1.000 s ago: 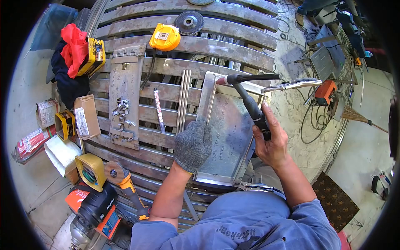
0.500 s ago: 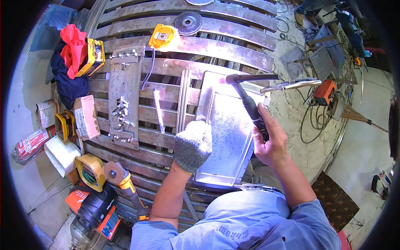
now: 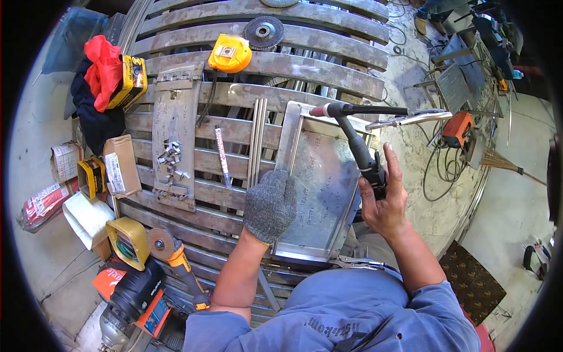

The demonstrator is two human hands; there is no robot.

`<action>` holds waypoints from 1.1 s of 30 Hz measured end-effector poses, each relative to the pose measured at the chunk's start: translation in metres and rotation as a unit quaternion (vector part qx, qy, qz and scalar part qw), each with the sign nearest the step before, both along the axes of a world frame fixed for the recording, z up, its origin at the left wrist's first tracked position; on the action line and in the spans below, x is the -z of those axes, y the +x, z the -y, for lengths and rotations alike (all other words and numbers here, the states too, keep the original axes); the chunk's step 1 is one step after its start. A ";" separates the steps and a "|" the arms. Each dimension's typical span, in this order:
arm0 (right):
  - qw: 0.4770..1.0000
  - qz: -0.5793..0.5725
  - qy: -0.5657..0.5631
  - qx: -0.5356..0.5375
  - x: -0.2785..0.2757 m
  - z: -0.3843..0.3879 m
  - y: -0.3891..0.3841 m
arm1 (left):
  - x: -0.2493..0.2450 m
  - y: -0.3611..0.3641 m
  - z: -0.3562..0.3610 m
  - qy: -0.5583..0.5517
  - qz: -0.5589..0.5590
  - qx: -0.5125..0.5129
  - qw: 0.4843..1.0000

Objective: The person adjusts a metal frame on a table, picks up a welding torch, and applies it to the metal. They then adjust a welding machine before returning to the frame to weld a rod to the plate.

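A grey knit glove covers my left hand (image 3: pixel 270 205), which is closed at the left edge of a framed metal panel (image 3: pixel 319 193). Its fingertips are hidden, so what they grip cannot be made out. My right hand (image 3: pixel 387 199), bare, holds a black TIG welding torch (image 3: pixel 355 144) with the index finger raised along it. The torch's pinkish nozzle (image 3: pixel 318 111) points left over the panel's upper left corner. Handwriting marks the panel's face. Locking pliers (image 3: pixel 410 119) are at its upper right corner, and a second pair of locking pliers (image 3: pixel 366 264) is at the lower right.
Slats form the metal bench (image 3: pixel 328 70). On it are a yellow tape measure (image 3: pixel 229 53), a flap disc (image 3: pixel 264 33), a marker (image 3: pixel 223 157) and a plate (image 3: pixel 176 126) bearing small metal pieces. An angle grinder (image 3: pixel 179 267) lies lower left, beside boxes. Cables (image 3: pixel 448 167) coil on the floor at right.
The bright white glare at the torch nozzle and over the panel has gone. My right index finger has lifted off the torch. My left hand has hardly moved.
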State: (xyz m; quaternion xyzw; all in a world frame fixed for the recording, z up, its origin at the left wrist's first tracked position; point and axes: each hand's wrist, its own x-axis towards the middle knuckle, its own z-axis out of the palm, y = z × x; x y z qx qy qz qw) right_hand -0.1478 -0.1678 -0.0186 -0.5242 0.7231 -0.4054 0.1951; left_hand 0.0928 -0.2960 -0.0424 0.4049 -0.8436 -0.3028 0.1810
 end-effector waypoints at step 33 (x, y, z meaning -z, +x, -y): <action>0.970 0.033 -0.163 0.178 -0.146 -0.406 -0.021 | -0.076 0.107 -0.295 -0.160 0.058 -0.110 0.979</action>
